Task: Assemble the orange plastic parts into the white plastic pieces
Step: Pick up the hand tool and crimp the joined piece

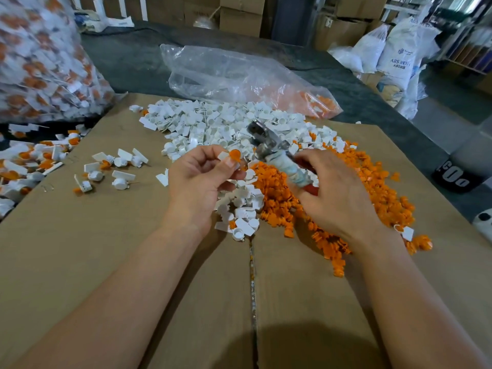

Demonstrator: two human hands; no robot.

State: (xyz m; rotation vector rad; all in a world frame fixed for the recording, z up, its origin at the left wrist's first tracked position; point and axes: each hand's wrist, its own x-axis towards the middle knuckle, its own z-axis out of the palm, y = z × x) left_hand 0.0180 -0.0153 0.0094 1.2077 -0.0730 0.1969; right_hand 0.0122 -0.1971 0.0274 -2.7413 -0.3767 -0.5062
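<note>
- Head view showed an orange plastic part [234, 155] set against a white plastic piece [223, 156]. Both were pinched between the thumb and fingertips of the left hand [197, 182], raised above the middle of the cardboard sheet [106, 275].
- The right hand [338, 198] had its fingers curled round the tape-wrapped handle of a metal hand tool [266, 142]. The tool's blurred head pointed toward the far edge, just beside the pinched piece.
- A pile of loose white pieces [213, 123] lay toward the far edge of the cardboard and trailed down beneath the hands.
- A heap of orange parts [372, 187] spread toward the right edge, touching the white pile.
- Several joined white-and-orange pieces [119, 161] lay scattered near the left edge.
- A clear plastic bag [234, 73] lay just past the far edge on a dark table cover [127, 57], with orange parts at its right end.
- A large filled bag [40, 62] of white and orange pieces stood by the far left corner.
</note>
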